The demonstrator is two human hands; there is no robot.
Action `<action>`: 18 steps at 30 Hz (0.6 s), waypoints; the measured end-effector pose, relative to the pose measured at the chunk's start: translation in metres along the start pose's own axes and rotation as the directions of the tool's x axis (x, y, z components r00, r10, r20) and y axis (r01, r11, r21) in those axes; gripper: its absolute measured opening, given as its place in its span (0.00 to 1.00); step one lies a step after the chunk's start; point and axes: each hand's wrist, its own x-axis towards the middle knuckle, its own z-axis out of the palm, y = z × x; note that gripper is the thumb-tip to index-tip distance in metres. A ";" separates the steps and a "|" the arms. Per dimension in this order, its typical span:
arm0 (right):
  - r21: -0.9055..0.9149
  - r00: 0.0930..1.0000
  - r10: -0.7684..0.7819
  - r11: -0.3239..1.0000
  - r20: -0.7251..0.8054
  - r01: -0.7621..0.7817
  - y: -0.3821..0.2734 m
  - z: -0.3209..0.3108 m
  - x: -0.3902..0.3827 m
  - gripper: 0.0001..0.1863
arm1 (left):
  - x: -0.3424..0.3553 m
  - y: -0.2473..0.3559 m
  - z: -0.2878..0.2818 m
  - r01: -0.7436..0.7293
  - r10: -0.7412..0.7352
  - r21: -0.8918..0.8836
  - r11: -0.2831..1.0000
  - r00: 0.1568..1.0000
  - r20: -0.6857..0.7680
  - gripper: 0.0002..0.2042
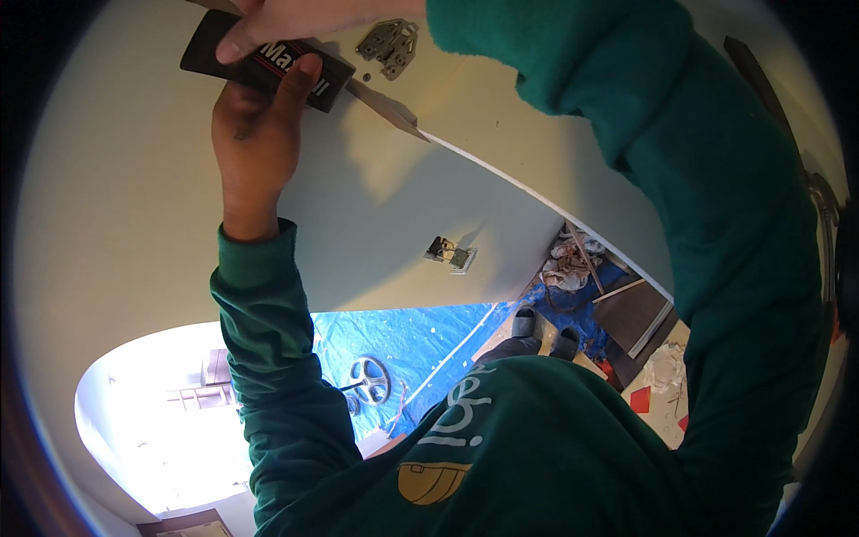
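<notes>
My left hand (255, 134) grips the black handle of a wide scraper (268, 63) from below, thumb against its side. My right hand (295, 18) presses on the same handle from above, coming in from the top edge with its green sleeve. The scraper's metal blade (385, 107) points right and lies against the white wall, its tip at the edge of a white panel (537, 192). A metal hinge (389, 45) sits on the panel just above the blade.
An open wall socket with bare wiring (452, 255) is lower on the wall. A blue tarp (420, 340) covers the floor, with a wheel-shaped object (369, 380), rags (564, 268) and boards (635, 313) on it. My slippered feet (541, 327) stand there.
</notes>
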 end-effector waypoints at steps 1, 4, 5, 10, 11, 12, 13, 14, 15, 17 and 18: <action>-0.079 1.000 -0.018 0.997 -0.024 0.016 -0.001 -0.016 -0.005 0.19 | 0.013 0.009 0.009 -0.050 0.051 -0.042 0.998 0.998 0.031 0.12; -0.184 0.995 -0.095 0.979 -0.024 0.089 0.004 -0.011 -0.001 0.22 | 0.013 0.004 0.006 -0.075 0.075 -0.008 0.997 0.996 0.054 0.10; -0.225 0.995 -0.096 0.970 -0.023 0.088 0.003 -0.010 -0.002 0.23 | 0.013 0.003 0.007 -0.086 0.088 -0.026 0.996 0.994 0.060 0.09; -0.391 0.993 -0.064 0.920 -0.096 0.022 0.003 0.013 0.008 0.27 | 0.011 -0.003 0.004 -0.070 0.075 -0.062 0.996 0.994 0.075 0.09; -0.399 0.991 -0.067 0.917 -0.118 0.015 0.005 0.020 0.011 0.27 | 0.009 -0.003 0.002 -0.079 0.083 -0.057 0.995 0.994 0.072 0.08; -0.418 0.988 -0.063 0.909 -0.138 -0.001 0.003 0.018 0.008 0.27 | 0.011 -0.002 0.005 -0.107 0.113 -0.076 0.991 0.991 0.078 0.07; -0.427 0.990 -0.038 0.904 -0.139 -0.026 0.000 0.014 0.005 0.27 | 0.013 0.000 0.008 -0.134 0.142 -0.094 0.987 0.986 0.083 0.07; -0.421 0.992 -0.018 0.906 -0.126 -0.037 -0.004 0.016 0.004 0.27 | 0.012 -0.004 0.005 -0.131 0.135 -0.056 0.990 0.988 0.076 0.07; -0.408 0.996 0.023 0.911 -0.092 -0.059 -0.012 0.015 0.002 0.27 | 0.010 -0.009 -0.001 -0.128 0.128 -0.016 0.992 0.989 0.070 0.07; -0.382 0.998 0.041 0.922 -0.047 -0.056 -0.017 0.009 0.001 0.26 | 0.012 -0.013 0.000 -0.155 0.155 -0.011 0.988 0.986 0.063 0.07; -0.370 0.999 0.019 0.929 -0.038 -0.031 -0.014 0.003 -0.002 0.26 | 0.014 -0.011 0.005 -0.186 0.189 -0.047 0.981 0.980 0.061 0.07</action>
